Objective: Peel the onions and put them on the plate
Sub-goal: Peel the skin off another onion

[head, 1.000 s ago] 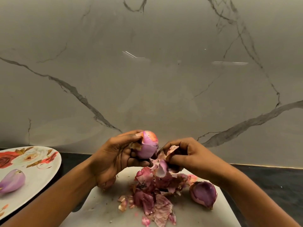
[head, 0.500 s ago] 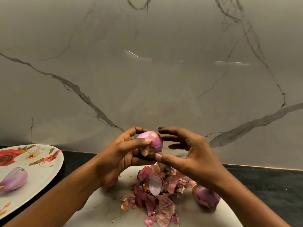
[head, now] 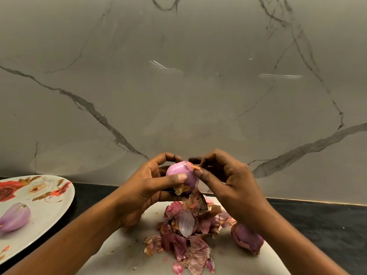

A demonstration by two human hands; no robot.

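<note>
Onion (head: 178,172) gripped in left hand (head: 147,188) above peel pile (head: 188,233), well apart from plate (head: 49,215) rim; right hand (head: 228,183), earlier spread, now pinches skin (head: 194,167).

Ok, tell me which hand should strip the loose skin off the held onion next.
Right hand: its fingertips pinch the loose skin flap atop the onion, while the left hand is occupied gripping that onion.

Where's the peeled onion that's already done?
In the head view, the peeled onion lies on the flowered plate at the far left, well apart from the left hand and the pile of skins.
</note>
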